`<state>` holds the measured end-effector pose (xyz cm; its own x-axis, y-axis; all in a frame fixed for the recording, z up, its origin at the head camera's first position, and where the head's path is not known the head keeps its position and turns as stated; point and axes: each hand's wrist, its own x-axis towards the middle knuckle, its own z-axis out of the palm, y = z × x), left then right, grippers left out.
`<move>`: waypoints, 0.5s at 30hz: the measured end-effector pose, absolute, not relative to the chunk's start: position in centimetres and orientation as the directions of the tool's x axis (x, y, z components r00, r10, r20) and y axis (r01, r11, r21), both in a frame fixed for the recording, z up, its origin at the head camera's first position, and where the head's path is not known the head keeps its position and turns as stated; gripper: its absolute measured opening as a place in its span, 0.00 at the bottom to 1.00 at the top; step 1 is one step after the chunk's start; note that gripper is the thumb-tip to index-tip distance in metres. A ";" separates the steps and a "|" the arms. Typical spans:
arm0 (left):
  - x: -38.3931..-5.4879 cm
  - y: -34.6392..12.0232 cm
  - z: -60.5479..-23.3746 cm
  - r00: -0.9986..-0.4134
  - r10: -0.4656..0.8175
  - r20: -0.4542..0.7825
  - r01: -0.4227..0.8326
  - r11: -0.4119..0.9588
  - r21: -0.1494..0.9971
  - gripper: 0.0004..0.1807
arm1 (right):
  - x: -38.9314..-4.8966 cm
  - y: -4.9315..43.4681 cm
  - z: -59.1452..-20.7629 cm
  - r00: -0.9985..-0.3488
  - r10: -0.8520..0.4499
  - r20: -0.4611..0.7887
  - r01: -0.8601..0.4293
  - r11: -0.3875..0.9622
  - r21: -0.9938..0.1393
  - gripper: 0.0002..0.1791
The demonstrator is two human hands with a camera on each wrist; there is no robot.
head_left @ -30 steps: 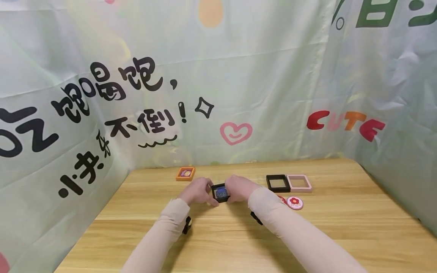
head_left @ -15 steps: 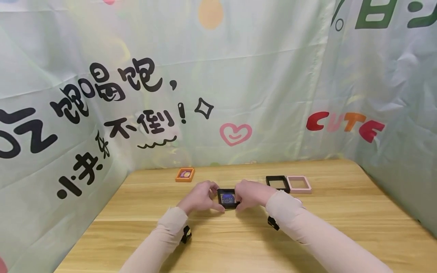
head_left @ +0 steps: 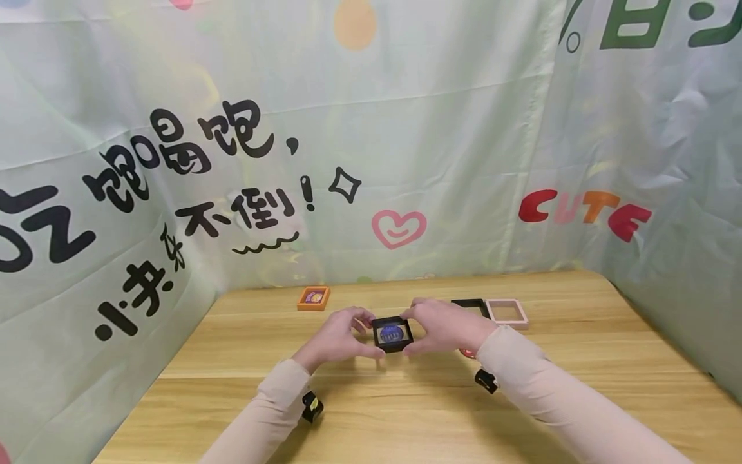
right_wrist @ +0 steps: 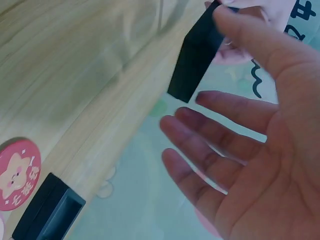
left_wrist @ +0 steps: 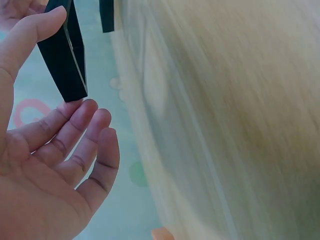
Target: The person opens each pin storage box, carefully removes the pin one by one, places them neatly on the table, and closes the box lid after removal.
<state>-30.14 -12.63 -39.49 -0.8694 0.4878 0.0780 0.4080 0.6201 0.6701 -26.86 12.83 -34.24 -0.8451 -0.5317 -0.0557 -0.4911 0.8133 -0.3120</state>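
Observation:
Both hands hold a small black display frame [head_left: 394, 349] above the wooden table, with a blue round badge [head_left: 391, 332] showing inside it. My left hand [head_left: 335, 338] grips its left side by the edges. In the left wrist view the thumb presses one end of the frame [left_wrist: 62, 60] and fingertips meet the other, the remaining fingers loosely bent. On the right side, my right hand [head_left: 449, 327] pinches the corners between thumb and index finger. Its other fingers spread below the frame [right_wrist: 197, 57] in the right wrist view.
An orange frame [head_left: 313, 307] with a purple picture lies at the back left. Back right, a second black frame [head_left: 468, 301] stands beside a pink frame [head_left: 511, 325]. A red badge [head_left: 467, 353] shows partly behind the right wrist. A printed curtain [head_left: 452, 193] closes off the back.
The held frame has moved right and slightly nearer. My right hand has shifted from covering its right side to holding the corners, so more of the blue badge shows.

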 end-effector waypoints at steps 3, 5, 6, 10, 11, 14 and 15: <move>-29.7 -12.6 -39.2 -0.865 0.495 0.084 0.412 0.603 0.683 0.38 | -26.8 13.3 -34.2 -0.838 -0.545 -0.022 -0.512 0.800 -0.313 0.42; -29.4 -12.5 -39.0 -0.861 0.499 0.092 0.417 0.591 0.690 0.38 | -26.8 13.6 -34.3 -0.831 -0.556 0.005 -0.530 0.788 -0.313 0.42; -29.2 -12.4 -38.9 -0.860 0.501 0.099 0.420 0.584 0.695 0.38 | -26.8 13.7 -34.3 -0.827 -0.562 0.020 -0.539 0.782 -0.312 0.42; -28.6 -12.2 -38.6 -0.853 0.507 0.121 0.436 0.566 0.700 0.39 | -26.7 14.0 -34.3 -0.812 -0.578 0.073 -0.569 0.760 -0.312 0.42; -28.4 -12.2 -38.6 -0.851 0.510 0.127 0.442 0.563 0.699 0.39 | -26.7 14.1 -34.3 -0.809 -0.582 0.085 -0.576 0.754 -0.316 0.41; -28.1 -12.0 -38.4 -0.849 0.510 0.137 0.448 0.558 0.699 0.38 | -26.5 14.3 -34.4 -0.797 -0.593 0.117 -0.595 0.737 -0.320 0.40; -28.0 -12.0 -38.3 -0.849 0.510 0.141 0.451 0.557 0.698 0.38 | -26.5 14.4 -34.4 -0.793 -0.596 0.127 -0.601 0.732 -0.320 0.40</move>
<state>-27.99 -11.96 -38.34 -0.8486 0.5099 0.1414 0.4508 0.5567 0.6977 -26.46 14.38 -34.40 -0.7929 -0.5960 0.1267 -0.6014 0.7322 -0.3197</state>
